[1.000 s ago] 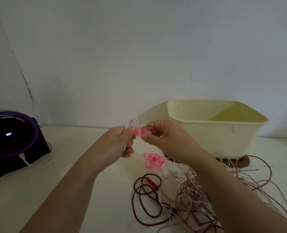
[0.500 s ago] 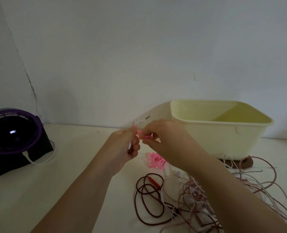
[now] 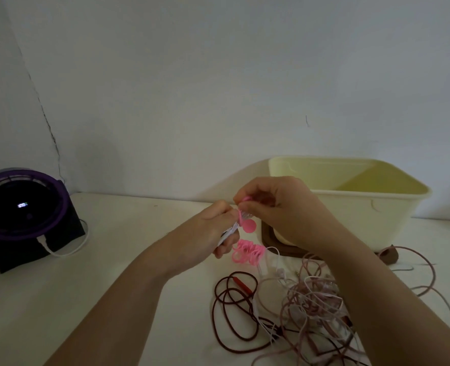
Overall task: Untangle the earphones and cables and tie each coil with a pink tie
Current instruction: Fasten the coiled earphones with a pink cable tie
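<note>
**wirenerd:** so how are the hands sitting?

**tanglefree:** both forearms are bare, coming in from the bottom edge and angling toward each other. The left hand (image 3: 210,233) is curled round a white coil (image 3: 227,231). The right hand (image 3: 274,210) is just beside it and a bit higher, wrist bent, fingertips pinching a pink tie (image 3: 247,225).

**wirenerd:** are the hands touching?

**tanglefree:** the fingertips are right up against each other, but I can't tell if they actually touch.

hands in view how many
2. The left hand grips the coiled white earphone cable at centre; the right hand, beside it, pinches the pink round-tabbed tie looped round that coil.
</note>
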Demonstrator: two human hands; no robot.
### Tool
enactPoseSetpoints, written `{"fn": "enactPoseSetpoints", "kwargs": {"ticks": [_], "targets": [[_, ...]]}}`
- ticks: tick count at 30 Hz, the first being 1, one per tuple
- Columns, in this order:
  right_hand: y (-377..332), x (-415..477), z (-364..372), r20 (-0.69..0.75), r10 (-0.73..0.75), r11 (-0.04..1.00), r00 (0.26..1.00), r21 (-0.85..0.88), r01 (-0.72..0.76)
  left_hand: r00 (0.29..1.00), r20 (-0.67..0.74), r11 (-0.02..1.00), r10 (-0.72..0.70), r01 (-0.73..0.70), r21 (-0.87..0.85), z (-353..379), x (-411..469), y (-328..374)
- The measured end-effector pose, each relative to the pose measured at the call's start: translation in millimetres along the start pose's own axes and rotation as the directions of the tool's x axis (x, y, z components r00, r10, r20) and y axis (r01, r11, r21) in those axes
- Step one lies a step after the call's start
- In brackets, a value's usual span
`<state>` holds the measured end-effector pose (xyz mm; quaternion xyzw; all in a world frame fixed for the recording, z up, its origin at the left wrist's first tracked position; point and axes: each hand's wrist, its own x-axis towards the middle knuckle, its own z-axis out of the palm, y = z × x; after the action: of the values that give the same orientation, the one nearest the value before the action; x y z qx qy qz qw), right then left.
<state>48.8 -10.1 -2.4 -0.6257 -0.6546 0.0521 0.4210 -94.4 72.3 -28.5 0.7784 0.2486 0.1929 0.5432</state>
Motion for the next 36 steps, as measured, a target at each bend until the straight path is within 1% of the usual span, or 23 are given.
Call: {"fn": "enactPoseSetpoints", "kwargs": {"ticks": [2, 3, 5, 7, 8, 10, 12, 14, 16, 18, 21, 24, 28, 31, 32, 34, 35, 36], "targets": [[0, -1, -3, 0.048, 0.024, 1.0, 0.999, -0.01, -0.024, 1.0, 0.007, 1.0, -0.013, 0.013, -0.012, 2, 1, 2], [0, -1, -4, 0.071, 0.036, 0.999, 0.997, -0.008, -0.035, 1.0, 0.008, 0.999, -0.006, 0.006, 0.039, 3, 0, 4], [-1, -2, -7, 0.106, 0.047, 0.999, 0.993, -0.005, -0.046, 0.999, 0.017, 0.969, 0.04, -0.043, 0.244, 4, -5, 5], [-1, -3, -12, 0.131, 0.043, 0.999, 0.99, -0.002, -0.043, 0.996, 0.032, 0.9, 0.084, -0.09, 0.427, 2, -10, 6], [0, -3, -14, 0.144, 0.038, 0.999, 0.989, -0.001, -0.038, 0.994, 0.036, 0.874, 0.103, -0.107, 0.475, 2, -12, 7], [0, -4, -17, 0.162, 0.032, 0.999, 0.986, 0.019, -0.035, 0.987, 0.027, 0.843, 0.156, -0.147, 0.518, 1, -13, 12], [1, -4, -19, 0.151, 0.038, 0.994, 0.988, 0.091, -0.053, 0.973, -0.016, 0.853, 0.229, -0.193, 0.485, 0, -13, 16], [3, -3, -21, 0.121, 0.053, 0.974, 0.991, 0.215, -0.078, 0.952, -0.082, 0.867, 0.294, -0.23, 0.441, 1, -13, 19], [6, -3, -23, 0.111, 0.077, 0.934, 0.991, 0.34, -0.111, 0.927, -0.148, 0.871, 0.344, -0.256, 0.42, 4, -14, 22], [10, -3, -23, 0.126, 0.093, 0.891, 0.988, 0.432, -0.139, 0.912, -0.181, 0.883, 0.369, -0.283, 0.376, 7, -16, 24], [12, -2, -23, 0.195, 0.12, 0.809, 0.974, 0.55, -0.209, 0.896, -0.176, 0.864, 0.409, -0.318, 0.391, 9, -18, 28], [13, -2, -26, 0.273, 0.157, 0.665, 0.949, 0.681, -0.306, 0.878, -0.154, 0.839, 0.454, -0.363, 0.406, 10, -21, 33], [21, 0, -22, 0.365, 0.171, 0.574, 0.915, 0.718, -0.393, 0.848, -0.096, 0.799, 0.521, -0.446, 0.403, 15, -23, 38], [28, 0, -16, 0.469, 0.111, 0.446, 0.876, 0.764, -0.466, 0.842, -0.1, 0.809, 0.53, -0.467, 0.357, 18, -22, 39], [29, 0, -13, 0.498, 0.091, 0.398, 0.862, 0.775, -0.49, 0.84, -0.119, 0.817, 0.529, -0.466, 0.338, 18, -21, 38], [25, -1, -8, 0.513, 0.079, 0.288, 0.855, 0.809, -0.513, 0.846, -0.203, 0.862, 0.492, -0.441, 0.251, 16, -18, 35], [23, 0, -5, 0.498, 0.086, 0.263, 0.863, 0.824, -0.502, 0.859, -0.258, 0.895, 0.443, -0.409, 0.176, 15, -15, 33], [19, 1, -2, 0.461, 0.123, 0.289, 0.879, 0.831, -0.476, 0.878, -0.302, 0.927, 0.371, -0.368, 0.069, 14, -12, 29]]}}
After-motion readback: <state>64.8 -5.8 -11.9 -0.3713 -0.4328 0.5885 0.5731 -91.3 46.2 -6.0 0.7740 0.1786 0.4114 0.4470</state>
